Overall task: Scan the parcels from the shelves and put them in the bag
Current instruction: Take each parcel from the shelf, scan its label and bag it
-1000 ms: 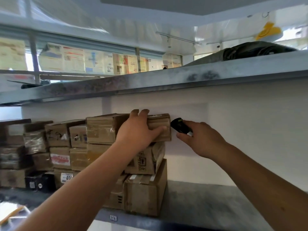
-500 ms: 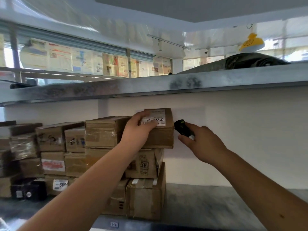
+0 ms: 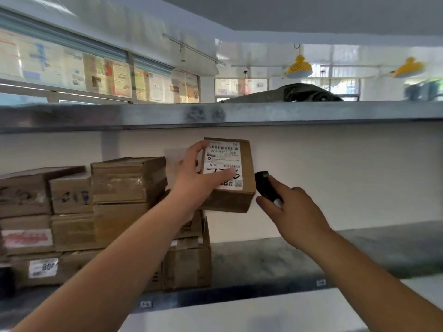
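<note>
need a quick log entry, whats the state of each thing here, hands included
parcel: lifted off the stack, label facing the camera
left hand: grips the parcel
scanner: held just right of the parcel
right hand: holds the scanner
stacked boxes: resting on the shelf

A parcel depot: metal shelves (image 3: 263,115) stacked with labelled cardboard parcels (image 3: 127,180).

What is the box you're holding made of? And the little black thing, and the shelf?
The box in the left hand looks like brown cardboard, matte, with a white paper label stuck on. The black scanner in the right hand seems to be smooth plastic, slightly shiny. The shelf looks like grey metal, dull and mottled, though painted board can't be ruled out.
</note>
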Demonstrator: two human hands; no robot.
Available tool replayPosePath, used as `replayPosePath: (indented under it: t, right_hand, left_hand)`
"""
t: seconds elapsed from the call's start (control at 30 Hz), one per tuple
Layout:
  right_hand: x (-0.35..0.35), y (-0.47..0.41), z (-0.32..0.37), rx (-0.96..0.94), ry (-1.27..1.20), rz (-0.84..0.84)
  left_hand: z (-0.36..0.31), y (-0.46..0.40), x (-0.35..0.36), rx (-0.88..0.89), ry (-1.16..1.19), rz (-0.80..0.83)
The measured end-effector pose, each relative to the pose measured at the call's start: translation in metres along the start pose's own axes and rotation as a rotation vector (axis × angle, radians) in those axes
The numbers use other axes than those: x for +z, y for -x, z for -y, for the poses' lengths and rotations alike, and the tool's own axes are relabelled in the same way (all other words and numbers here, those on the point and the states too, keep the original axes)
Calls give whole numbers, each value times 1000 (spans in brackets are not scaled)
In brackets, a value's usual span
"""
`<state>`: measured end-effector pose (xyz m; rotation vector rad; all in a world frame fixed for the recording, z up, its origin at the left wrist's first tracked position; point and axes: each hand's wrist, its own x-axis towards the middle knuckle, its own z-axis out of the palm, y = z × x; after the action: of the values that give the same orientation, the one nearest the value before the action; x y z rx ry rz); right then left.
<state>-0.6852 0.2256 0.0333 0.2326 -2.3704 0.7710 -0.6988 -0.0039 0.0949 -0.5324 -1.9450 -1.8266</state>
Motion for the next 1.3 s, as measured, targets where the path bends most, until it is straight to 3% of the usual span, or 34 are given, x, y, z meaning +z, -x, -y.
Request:
replayPosePath:
  t: [0.17, 0.33, 0.47, 0.67, 0.87, 1.3]
  right_hand:
    - [-24, 46, -8, 107, 74, -6]
    - [-44, 90, -23, 208, 183, 35]
    - [-51, 126, -33, 249, 161, 98]
    - [-63, 173, -48, 235, 142, 169]
    - [-83, 218, -64, 250, 100, 275]
    - [-163, 280, -123, 216, 269, 584]
  left_hand:
    - [7, 21, 31, 58, -271, 75]
    - [29, 52, 53, -20, -219, 251]
    - [59, 79, 63, -48, -173, 291]
    - [99, 127, 77, -54, -147, 229]
    - [126, 166, 102, 75, -334, 222]
    - [126, 222, 172, 223, -490, 146]
